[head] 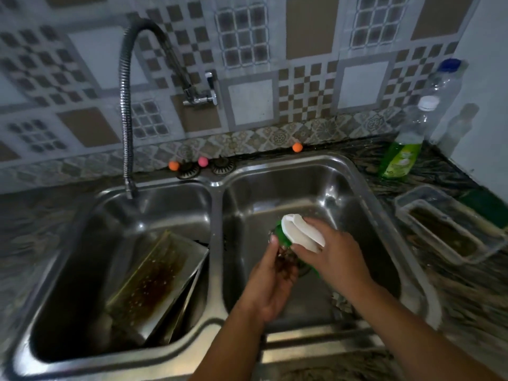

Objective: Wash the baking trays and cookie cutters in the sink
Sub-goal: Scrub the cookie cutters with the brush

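Two bare forearms reach in from the near edge of the head view, meeting over the right basin of a steel double sink (217,185). The left hand (270,281) is cupped, its grip closed loosely around a small dark item that looks like a cookie cutter (286,261), though blur hides its shape. The right hand (334,255) clenches a sponge (301,233), white side up and green scouring face down, pressed against the item from just above and to its right. The sponge's long axis runs diagonally, from far-left to near-right of the grip.

Well to the left of both hands, in the left basin, lie the baking trays (156,281): stacked, tilted, leaning on the basin divider, the top one stained brown. Their long axis runs from near-left to far-right. The left hand is the nearer one to them, so any reach for a tray would likely cross the divider leftward. The flexible tap (125,114) hangs over that left basin; no stream is visible.

Right of the grip, on the worktop (450,295), sits a clear plastic container (450,229). Farther back stands a bottle of green dish liquid (402,155); its label is too blurred to read, and no brand or writing can be made out anywhere.
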